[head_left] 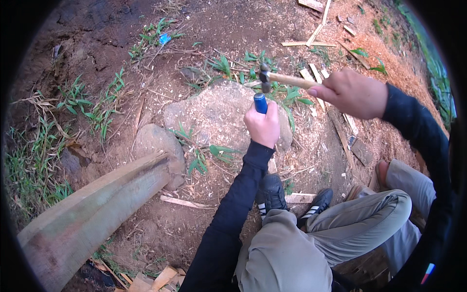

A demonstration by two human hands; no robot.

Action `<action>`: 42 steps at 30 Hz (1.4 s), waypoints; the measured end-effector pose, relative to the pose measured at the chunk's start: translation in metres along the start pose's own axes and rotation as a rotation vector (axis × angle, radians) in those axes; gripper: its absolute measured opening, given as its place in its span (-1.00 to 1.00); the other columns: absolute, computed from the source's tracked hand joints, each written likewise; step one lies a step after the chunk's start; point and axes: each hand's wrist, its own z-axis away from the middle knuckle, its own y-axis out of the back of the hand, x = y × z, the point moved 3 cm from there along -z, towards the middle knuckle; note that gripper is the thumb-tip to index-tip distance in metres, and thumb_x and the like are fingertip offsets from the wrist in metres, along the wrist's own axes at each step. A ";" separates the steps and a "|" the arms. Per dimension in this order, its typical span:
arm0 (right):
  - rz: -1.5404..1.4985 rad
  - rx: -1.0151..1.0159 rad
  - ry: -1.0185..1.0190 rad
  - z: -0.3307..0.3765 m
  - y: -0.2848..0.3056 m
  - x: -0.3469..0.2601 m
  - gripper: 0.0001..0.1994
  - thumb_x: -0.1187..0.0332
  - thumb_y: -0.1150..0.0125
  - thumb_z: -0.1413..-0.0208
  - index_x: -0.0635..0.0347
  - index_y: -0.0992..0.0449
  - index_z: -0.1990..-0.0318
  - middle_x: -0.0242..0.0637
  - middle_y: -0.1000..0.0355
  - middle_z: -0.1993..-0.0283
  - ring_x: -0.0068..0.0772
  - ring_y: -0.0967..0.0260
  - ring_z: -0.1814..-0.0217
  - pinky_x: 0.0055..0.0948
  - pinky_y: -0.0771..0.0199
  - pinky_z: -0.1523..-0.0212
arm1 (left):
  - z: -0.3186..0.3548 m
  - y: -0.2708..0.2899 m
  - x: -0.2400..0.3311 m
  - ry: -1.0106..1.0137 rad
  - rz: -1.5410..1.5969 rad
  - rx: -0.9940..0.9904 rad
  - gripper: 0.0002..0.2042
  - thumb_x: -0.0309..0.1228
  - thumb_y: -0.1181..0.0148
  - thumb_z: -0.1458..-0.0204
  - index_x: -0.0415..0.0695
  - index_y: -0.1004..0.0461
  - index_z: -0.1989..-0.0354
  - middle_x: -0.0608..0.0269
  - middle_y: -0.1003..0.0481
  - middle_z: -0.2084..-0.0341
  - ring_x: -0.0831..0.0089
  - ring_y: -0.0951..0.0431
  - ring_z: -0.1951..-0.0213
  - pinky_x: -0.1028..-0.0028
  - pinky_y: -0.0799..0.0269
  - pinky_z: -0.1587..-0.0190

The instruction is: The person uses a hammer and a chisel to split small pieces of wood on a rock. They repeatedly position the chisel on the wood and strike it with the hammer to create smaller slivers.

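My left hand [262, 125] is wrapped round the blue handle of a chisel [260, 103], held upright with its metal-capped end up. The lower part of the chisel is hidden below my fist. In my right hand [355, 92] is a ball-peen hammer [292, 81], gripped by its pale wooden handle. Its dark metal head hangs just above the chisel's cap, with a small gap between them. Under both tools lies a large flat stone [214, 114] sprinkled with wood shavings.
A thick wooden beam [97, 209] runs in from the lower left, its end by a smaller rock [158, 141]. Wood strips [316, 34] and orange sawdust [389, 92] cover the upper right. Another person's trouser leg [413, 180] is close on my right.
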 end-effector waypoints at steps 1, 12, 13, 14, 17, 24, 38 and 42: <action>0.080 -0.203 -0.068 0.002 -0.008 0.001 -0.62 0.13 0.09 -0.32 0.29 -0.52 0.25 -0.08 -0.29 0.64 -0.13 -0.29 0.65 -0.14 -0.36 0.51 | -0.004 -0.002 0.001 -0.011 -0.006 -0.006 -0.77 -0.44 -0.14 0.06 -0.29 -0.33 0.66 0.07 -0.35 0.79 0.19 -0.40 0.70 0.26 -0.28 0.54; 0.244 0.441 0.342 0.001 0.004 0.004 -0.72 0.39 0.06 -0.24 0.20 -0.36 -0.07 -0.06 -0.31 0.45 -0.20 -0.35 0.51 -0.25 -0.41 0.51 | 0.003 0.001 0.005 0.089 0.023 -0.040 -0.77 -0.44 -0.15 0.06 -0.28 -0.35 0.66 0.20 -0.34 0.79 0.39 -0.38 0.69 0.32 -0.27 0.54; 0.183 0.193 0.265 0.001 -0.005 0.001 -0.70 0.43 0.02 -0.19 0.21 -0.35 -0.08 -0.05 -0.32 0.43 -0.18 -0.35 0.49 -0.24 -0.42 0.49 | 0.005 0.000 0.003 0.078 0.025 -0.036 -0.76 -0.43 -0.16 0.05 -0.28 -0.34 0.67 0.26 -0.34 0.78 0.47 -0.35 0.69 0.36 -0.25 0.55; 0.129 -0.042 0.184 0.001 -0.010 -0.004 -0.66 0.47 -0.03 -0.14 0.21 -0.35 -0.09 -0.04 -0.32 0.40 -0.16 -0.36 0.46 -0.23 -0.42 0.47 | 0.002 -0.003 0.003 0.053 0.032 -0.032 -0.75 -0.43 -0.17 0.05 -0.27 -0.33 0.69 0.32 -0.33 0.78 0.54 -0.33 0.68 0.40 -0.22 0.56; 0.149 0.068 0.082 -0.007 -0.004 -0.007 -0.75 0.32 0.04 -0.22 0.27 -0.39 0.05 -0.12 -0.30 0.50 -0.21 -0.35 0.54 -0.27 -0.44 0.47 | 0.002 -0.011 0.002 0.000 0.053 -0.035 -0.75 -0.44 -0.16 0.05 -0.28 -0.34 0.68 0.33 -0.31 0.79 0.55 -0.32 0.69 0.40 -0.21 0.57; 0.100 -0.105 -0.085 0.003 -0.025 0.010 -0.67 0.21 0.09 -0.31 0.31 -0.48 0.09 -0.07 -0.35 0.53 -0.09 -0.38 0.53 -0.21 -0.47 0.38 | 0.005 -0.009 0.001 0.038 0.038 -0.030 -0.78 -0.46 -0.16 0.06 -0.27 -0.35 0.68 0.32 -0.33 0.78 0.55 -0.34 0.69 0.41 -0.22 0.57; -0.278 -0.008 -0.119 0.011 0.000 0.002 -0.54 0.08 0.14 -0.33 0.39 -0.47 0.27 -0.10 -0.26 0.63 -0.16 -0.32 0.59 -0.23 -0.39 0.44 | 0.003 -0.007 0.000 0.096 0.045 -0.053 -0.79 -0.43 -0.16 0.08 -0.28 -0.36 0.65 0.14 -0.37 0.78 0.33 -0.42 0.68 0.30 -0.31 0.52; -0.191 0.159 -0.097 0.003 0.016 0.000 -0.53 0.08 0.18 -0.35 0.37 -0.50 0.23 -0.04 -0.28 0.58 -0.08 -0.33 0.56 -0.19 -0.42 0.40 | 0.003 -0.002 -0.003 0.108 -0.001 -0.034 -0.78 -0.42 -0.16 0.08 -0.28 -0.35 0.64 0.11 -0.36 0.78 0.31 -0.41 0.69 0.30 -0.31 0.53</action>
